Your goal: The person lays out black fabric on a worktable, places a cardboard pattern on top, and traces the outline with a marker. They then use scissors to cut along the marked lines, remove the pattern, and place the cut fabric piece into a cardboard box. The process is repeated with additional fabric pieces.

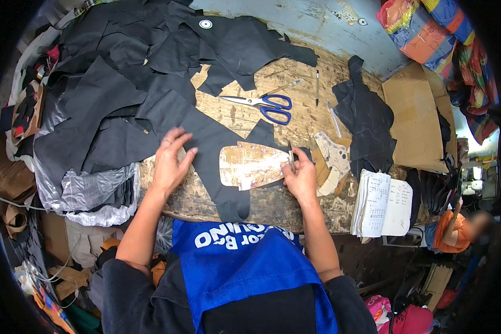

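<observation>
A worn, shiny tan-and-white pattern template point(252, 165) with a rounded, tapering outline lies flat on a piece of black leather-like material point(206, 133). My right hand point(299, 175) is at the template's narrow right end, its fingers closed around a thin dark pen-like tool point(290, 151) that points away from me. The thumb is beside the template's edge; whether it presses on it I cannot tell. My left hand point(172, 161) is over the left part of the black material, fingers apart, holding nothing.
Blue-handled scissors point(273, 107) lie beyond the template, with pens point(317, 88) nearby. Black material is heaped at the left point(94, 94), and cut black pieces point(364, 119) are stacked at the right. An open notebook point(381, 203) and a cardboard box point(412, 117) sit right. A person in orange point(451, 232) is farther off.
</observation>
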